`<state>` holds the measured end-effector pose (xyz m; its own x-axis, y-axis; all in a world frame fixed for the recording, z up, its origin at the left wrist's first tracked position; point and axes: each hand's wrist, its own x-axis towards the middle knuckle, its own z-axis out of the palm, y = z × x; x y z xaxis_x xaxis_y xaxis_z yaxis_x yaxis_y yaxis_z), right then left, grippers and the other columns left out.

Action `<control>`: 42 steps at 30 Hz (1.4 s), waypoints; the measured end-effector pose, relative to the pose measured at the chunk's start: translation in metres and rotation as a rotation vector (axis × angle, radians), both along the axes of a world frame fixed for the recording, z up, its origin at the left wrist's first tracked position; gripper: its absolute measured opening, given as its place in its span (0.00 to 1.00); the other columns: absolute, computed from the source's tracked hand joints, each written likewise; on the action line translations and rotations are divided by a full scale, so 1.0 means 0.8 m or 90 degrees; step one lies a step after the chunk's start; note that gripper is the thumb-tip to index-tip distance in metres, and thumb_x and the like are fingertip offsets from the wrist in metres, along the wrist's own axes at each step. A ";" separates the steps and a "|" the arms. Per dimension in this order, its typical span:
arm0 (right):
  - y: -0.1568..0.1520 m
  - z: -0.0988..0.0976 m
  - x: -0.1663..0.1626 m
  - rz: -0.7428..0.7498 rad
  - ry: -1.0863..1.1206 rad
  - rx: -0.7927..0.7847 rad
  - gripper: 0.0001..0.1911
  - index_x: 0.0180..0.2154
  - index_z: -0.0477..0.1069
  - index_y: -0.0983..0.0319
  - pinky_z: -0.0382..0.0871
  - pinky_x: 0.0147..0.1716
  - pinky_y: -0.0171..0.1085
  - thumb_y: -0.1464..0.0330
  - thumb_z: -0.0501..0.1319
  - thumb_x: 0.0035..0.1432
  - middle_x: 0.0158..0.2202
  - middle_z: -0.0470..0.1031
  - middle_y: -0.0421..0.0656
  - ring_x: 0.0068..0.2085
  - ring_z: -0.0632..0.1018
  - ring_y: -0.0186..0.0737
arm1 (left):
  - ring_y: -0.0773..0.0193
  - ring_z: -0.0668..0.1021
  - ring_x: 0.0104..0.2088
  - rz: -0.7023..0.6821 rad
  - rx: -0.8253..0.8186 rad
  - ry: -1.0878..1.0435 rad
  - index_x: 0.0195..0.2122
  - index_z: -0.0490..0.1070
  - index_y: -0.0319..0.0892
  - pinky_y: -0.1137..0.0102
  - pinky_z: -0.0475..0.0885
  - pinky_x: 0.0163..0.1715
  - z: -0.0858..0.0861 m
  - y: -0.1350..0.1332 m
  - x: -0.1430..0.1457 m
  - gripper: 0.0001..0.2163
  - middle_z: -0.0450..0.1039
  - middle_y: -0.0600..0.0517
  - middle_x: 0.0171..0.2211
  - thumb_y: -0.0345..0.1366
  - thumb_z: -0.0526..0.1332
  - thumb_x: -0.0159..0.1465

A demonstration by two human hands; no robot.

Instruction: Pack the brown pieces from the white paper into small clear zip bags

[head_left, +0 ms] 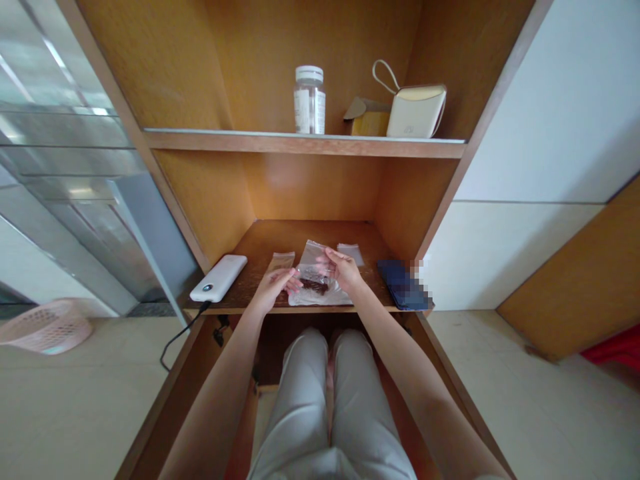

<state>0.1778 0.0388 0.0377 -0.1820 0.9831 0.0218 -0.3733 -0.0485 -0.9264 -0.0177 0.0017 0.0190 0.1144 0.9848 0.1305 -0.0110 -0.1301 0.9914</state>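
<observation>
In my right hand (343, 267), a clear plastic zip bag (311, 255) is pinched along its right side and tilted up above the shelf board. The fingers of my left hand (279, 285) are drawn together close to the bag's lower left edge; whatever is between the fingertips is too small to make out. Below both hands lies a white plastic bag or sheet (300, 299) with a dark brown heap (316, 287) on it. Another clear zip bag (283, 259) lies behind my left hand, and a further one (353, 253) lies behind my right hand.
A white power bank (219, 278) with a black cable (186, 331) lies left on the board (260, 237). A dark blue item (404, 285), partly pixelated, is at the right edge. The upper shelf holds a clear jar (309, 101), a cardboard box (369, 119) and a cream device (417, 112).
</observation>
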 end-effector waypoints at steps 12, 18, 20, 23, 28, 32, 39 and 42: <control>0.008 -0.019 -0.002 0.001 -0.044 0.149 0.22 0.43 0.72 0.61 0.74 0.37 0.39 0.54 0.62 0.50 0.39 0.78 0.45 0.36 0.80 0.40 | 0.63 0.77 0.24 0.025 0.046 0.052 0.32 0.72 0.39 0.72 0.66 0.22 -0.005 0.004 -0.002 0.16 0.76 0.51 0.27 0.47 0.64 0.52; 0.011 -0.035 0.004 -0.149 -0.278 0.343 0.15 0.33 0.76 0.60 0.70 0.44 0.39 0.58 0.57 0.55 0.37 0.79 0.44 0.40 0.78 0.41 | 0.60 0.78 0.35 0.069 0.110 0.020 0.36 0.70 0.39 0.70 0.70 0.33 -0.009 0.008 0.000 0.15 0.76 0.48 0.35 0.45 0.64 0.53; 0.007 -0.038 0.004 -0.173 -0.354 0.392 0.14 0.35 0.76 0.59 0.69 0.44 0.38 0.60 0.55 0.57 0.37 0.79 0.44 0.41 0.78 0.41 | 0.61 0.78 0.34 0.080 0.132 0.047 0.40 0.70 0.40 0.70 0.71 0.35 -0.007 0.008 0.002 0.16 0.76 0.48 0.36 0.43 0.64 0.53; 0.002 -0.038 0.004 -0.212 -0.414 0.439 0.14 0.37 0.74 0.59 0.69 0.42 0.36 0.62 0.52 0.60 0.36 0.79 0.43 0.39 0.78 0.40 | 0.62 0.77 0.35 0.083 0.178 0.095 0.48 0.68 0.40 0.70 0.71 0.37 -0.002 0.008 0.006 0.19 0.76 0.48 0.36 0.39 0.63 0.55; 0.001 -0.036 0.009 -0.283 -0.455 0.455 0.15 0.31 0.73 0.61 0.69 0.35 0.34 0.62 0.50 0.61 0.30 0.78 0.44 0.33 0.78 0.38 | 0.66 0.75 0.30 0.048 0.212 0.147 0.55 0.65 0.44 0.73 0.70 0.29 0.013 0.004 0.011 0.23 0.75 0.49 0.41 0.33 0.58 0.56; 0.000 -0.035 0.011 -0.295 -0.440 0.460 0.16 0.30 0.72 0.62 0.69 0.33 0.33 0.62 0.50 0.62 0.29 0.77 0.44 0.30 0.77 0.37 | 0.65 0.74 0.27 -0.017 0.171 0.215 0.47 0.73 0.42 0.71 0.69 0.27 0.031 -0.003 0.017 0.17 0.77 0.49 0.37 0.33 0.58 0.56; 0.006 -0.043 0.004 -0.253 -0.327 0.443 0.15 0.42 0.70 0.60 0.72 0.39 0.36 0.60 0.50 0.62 0.37 0.78 0.44 0.37 0.79 0.39 | 0.55 0.76 0.41 0.047 0.174 0.136 0.45 0.74 0.41 0.66 0.69 0.38 0.042 0.014 0.005 0.19 0.75 0.44 0.45 0.42 0.63 0.54; 0.012 -0.050 0.003 -0.240 -0.307 0.426 0.15 0.44 0.68 0.60 0.73 0.38 0.37 0.60 0.52 0.61 0.38 0.78 0.45 0.38 0.79 0.38 | 0.55 0.76 0.40 0.126 0.152 0.112 0.44 0.74 0.40 0.65 0.69 0.38 0.037 0.032 -0.013 0.20 0.76 0.45 0.43 0.44 0.64 0.52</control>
<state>0.1806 0.0483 -0.0020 0.0128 0.7886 0.6147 0.1800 0.6029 -0.7772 -0.0280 0.0275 0.0489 -0.0351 0.9344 0.3546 0.2060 -0.3404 0.9174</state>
